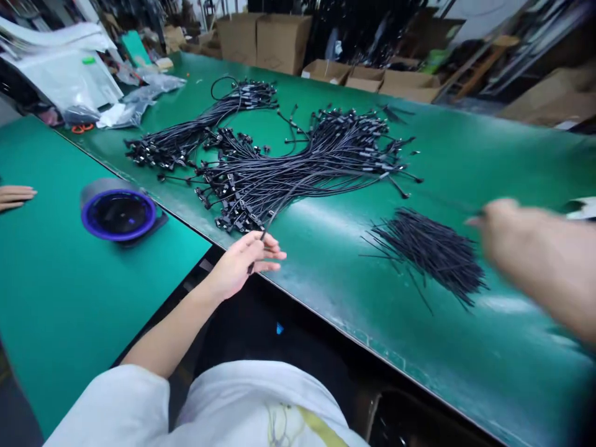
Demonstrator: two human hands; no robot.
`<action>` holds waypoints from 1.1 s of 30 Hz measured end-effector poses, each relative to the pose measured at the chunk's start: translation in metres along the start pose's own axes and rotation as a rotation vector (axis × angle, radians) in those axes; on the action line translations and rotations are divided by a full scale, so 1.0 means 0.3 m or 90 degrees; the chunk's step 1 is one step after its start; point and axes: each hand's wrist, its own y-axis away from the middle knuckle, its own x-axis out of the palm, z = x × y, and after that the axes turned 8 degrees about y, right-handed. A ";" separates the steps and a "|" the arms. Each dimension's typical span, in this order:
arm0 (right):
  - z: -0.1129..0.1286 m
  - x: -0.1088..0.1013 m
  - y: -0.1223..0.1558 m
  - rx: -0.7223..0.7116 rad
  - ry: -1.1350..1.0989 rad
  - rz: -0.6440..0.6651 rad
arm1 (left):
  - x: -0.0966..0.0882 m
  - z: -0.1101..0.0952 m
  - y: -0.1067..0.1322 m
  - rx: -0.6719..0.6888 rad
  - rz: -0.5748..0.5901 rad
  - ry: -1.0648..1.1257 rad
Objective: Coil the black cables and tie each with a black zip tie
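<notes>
My left hand [246, 262] is at the table's front edge. Its thumb and index finger pinch a black cable [279, 208], while the other fingers stretch to the right. That cable leads up toward a large spread of black cables with plugs [302, 162], just beyond the hand. At the right, my right hand [507, 233] is blurred by motion above the table. Its fingers look closed, and a faint dark streak runs left from them; what it holds is unclear. Nearest to it lies a pile of thin, short black strips [428, 254], resembling twist ties.
Farther back lies a second cable bundle [205, 121]. A purple-rimmed round object [118, 214] stands on the left table, near another person's hand [16, 195]. Cardboard boxes [284, 43] line the back edge. Plastic bags [139, 99] and orange-handled scissors [82, 128] lie at the back left.
</notes>
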 end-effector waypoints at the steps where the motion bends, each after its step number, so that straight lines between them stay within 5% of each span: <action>1: 0.068 -0.007 0.087 -0.077 0.054 0.025 | 0.028 0.021 -0.013 0.045 0.013 -0.095; 4: 0.305 -0.073 0.262 -0.250 -0.073 0.069 | 0.127 0.087 -0.020 0.142 0.129 -0.315; 7: 0.435 -0.138 0.255 -0.231 -0.146 0.048 | 0.196 0.125 0.005 0.088 0.284 -0.397; 11: 0.343 -0.136 0.162 -0.190 -0.204 0.064 | 0.164 0.087 0.020 -0.067 0.293 -0.381; 15: 0.184 -0.028 0.133 -0.166 -0.373 0.109 | 0.047 -0.017 0.020 -0.201 0.263 -0.104; 18: 0.122 0.067 0.162 -0.119 -0.435 0.099 | -0.005 -0.092 0.020 -0.133 0.109 0.117; 21: 0.132 0.111 0.222 -0.127 -0.417 0.001 | -0.001 -0.123 0.000 -0.011 -0.016 0.241; 25: 0.238 0.045 0.306 -0.273 -0.304 -0.130 | 0.058 -0.053 -0.049 -0.011 0.029 0.094; 29: 0.355 -0.068 0.311 -0.411 -0.364 -0.057 | 0.152 0.062 -0.051 0.022 0.150 -0.133; 33: 0.390 -0.089 0.237 -0.290 -0.536 0.002 | 0.223 0.101 0.001 0.060 0.309 -0.363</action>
